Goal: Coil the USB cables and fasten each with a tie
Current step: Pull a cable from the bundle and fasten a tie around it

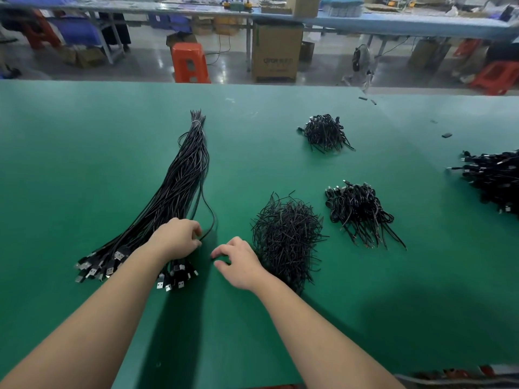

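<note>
On green table (84,141), cable bundle (179,189) lengthwise, plugs near.

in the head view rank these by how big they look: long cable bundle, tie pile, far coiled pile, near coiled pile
1. long cable bundle
2. tie pile
3. near coiled pile
4. far coiled pile, though it lies farther from the camera, so its true size against the near one is unsure.

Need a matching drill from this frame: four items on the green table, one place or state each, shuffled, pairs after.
Things:
1. long bundle of straight black USB cables
2. loose heap of thin black ties
3. far small pile of coiled black cables
4. left hand

Places or states:
A. beside the right hand
B. farthest from the person
C. pinching a single cable
D. banded at its far end

Pairs: 1-D, 2-A, 3-B, 4-C
</note>
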`<state>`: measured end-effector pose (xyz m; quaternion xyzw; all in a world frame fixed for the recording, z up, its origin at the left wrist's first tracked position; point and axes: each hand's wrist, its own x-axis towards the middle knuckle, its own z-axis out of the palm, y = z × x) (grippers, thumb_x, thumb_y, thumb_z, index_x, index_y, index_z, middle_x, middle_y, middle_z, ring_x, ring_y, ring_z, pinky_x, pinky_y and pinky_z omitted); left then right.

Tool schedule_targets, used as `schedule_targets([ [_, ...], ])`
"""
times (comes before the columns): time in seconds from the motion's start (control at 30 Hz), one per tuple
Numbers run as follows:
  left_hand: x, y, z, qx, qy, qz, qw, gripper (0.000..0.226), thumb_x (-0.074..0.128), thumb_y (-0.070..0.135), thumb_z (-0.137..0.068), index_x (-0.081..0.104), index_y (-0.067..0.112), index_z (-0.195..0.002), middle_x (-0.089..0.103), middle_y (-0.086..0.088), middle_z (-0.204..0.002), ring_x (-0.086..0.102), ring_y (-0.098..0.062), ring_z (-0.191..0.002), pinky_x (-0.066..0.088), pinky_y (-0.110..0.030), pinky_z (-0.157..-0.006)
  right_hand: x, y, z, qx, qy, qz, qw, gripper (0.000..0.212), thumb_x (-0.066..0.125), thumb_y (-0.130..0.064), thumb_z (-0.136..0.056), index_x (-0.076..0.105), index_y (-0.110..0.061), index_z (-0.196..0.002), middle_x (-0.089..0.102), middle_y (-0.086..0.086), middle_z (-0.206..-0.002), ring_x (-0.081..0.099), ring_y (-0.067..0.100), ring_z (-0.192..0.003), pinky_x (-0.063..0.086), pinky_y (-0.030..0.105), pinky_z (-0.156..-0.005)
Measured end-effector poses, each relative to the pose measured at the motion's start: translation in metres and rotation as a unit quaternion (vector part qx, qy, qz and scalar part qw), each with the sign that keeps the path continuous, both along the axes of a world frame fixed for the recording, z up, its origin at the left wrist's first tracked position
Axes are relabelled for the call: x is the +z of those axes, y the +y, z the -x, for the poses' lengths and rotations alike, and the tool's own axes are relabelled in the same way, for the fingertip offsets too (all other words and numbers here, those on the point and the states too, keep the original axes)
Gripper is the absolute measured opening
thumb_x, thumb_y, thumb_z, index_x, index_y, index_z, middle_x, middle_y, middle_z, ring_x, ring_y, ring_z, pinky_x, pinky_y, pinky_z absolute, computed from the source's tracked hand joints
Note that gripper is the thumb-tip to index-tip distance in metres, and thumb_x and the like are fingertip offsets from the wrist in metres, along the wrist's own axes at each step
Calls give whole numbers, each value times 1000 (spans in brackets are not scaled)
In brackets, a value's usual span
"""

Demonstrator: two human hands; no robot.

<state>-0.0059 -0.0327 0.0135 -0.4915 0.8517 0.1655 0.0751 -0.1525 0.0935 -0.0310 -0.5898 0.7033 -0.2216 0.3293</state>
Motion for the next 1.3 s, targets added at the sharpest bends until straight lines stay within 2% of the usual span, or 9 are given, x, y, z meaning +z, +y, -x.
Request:
schedule_targets([
  [0.13,5,4,-1,-84,-195,102,972,21,58,42,-96,67,24,-103,68,1,-99,55,-24,-106,35,-39,-93,1,0,1,-2,-9,-11,1000,23,54,-35,-101,65,-31,-121,43,-5,-118,35,16,-125,34,37,-109],
  [0.27,20,10,4,-109,-221,141,959,17,57,35,-97,60,24,-86,64,5,-81,62,-20,-88,30,-37,-87,1,0,0,-1,-7,-12,1000,23,55,-35,-101,65,-31,-121,44,-4,-120,34,16,-127,33,37,-110],
  [0.57,43,17,24,35,189,-10,981,23,62,31,-97,62,17,-79,66,4,-68,62,-14,-62,43,-28,-54,0,0,-1,5,6,1,1000,27,56,-35,-100,64,-27,-124,46,-1,-119,36,19,-124,35,36,-107],
  [0.73,36,24,30,87,191,-106,972,17,72,32,-90,65,18,-98,73,-1,-73,64,-13,-58,50,-27,-56,2,0,-1,-28,-9,13,999,37,53,-29,-101,52,-19,-137,50,2,-129,40,22,-129,33,36,-111],
  [0.87,20,34,30,141,164,-90,972,26,71,32,-90,65,16,-110,75,0,-75,70,-15,-67,55,-30,-65,0,4,-2,-50,-62,4,997,99,74,-47,-86,7,-33,-158,38,-1,-145,43,22,-130,38,43,-111],
  [0.97,12,40,32,166,188,-74,965,48,70,30,-90,56,16,-134,73,-8,-108,70,-24,-82,56,-34,-78,-2,6,-5,-31,-33,15,999,119,76,-69,-70,-2,-42,-155,39,-1,-142,37,20,-133,37,44,-111],
  [1.1,6,47,38,146,271,-113,945,74,62,24,-93,24,37,-155,66,-1,-69,52,-14,-55,43,-29,-56,-9,10,-11,-84,-45,72,993,80,51,-70,-88,16,-38,-153,46,-5,-143,40,16,-132,39,39,-104],
  [1.17,2,47,36,135,304,-156,930,66,60,22,-95,31,42,-151,61,3,-61,44,-12,-51,40,-27,-52,-12,12,-12,-111,-50,97,988,57,43,-54,-99,27,-33,-150,52,-4,-141,45,17,-129,39,36,-100],
  [1.3,-7,41,33,120,275,-122,946,36,48,16,-100,65,28,-130,74,0,-99,60,-13,-67,53,-27,-65,-12,13,-10,-129,-52,111,984,39,42,-37,-104,47,-25,-141,64,1,-123,57,21,-112,46,37,-92],
])
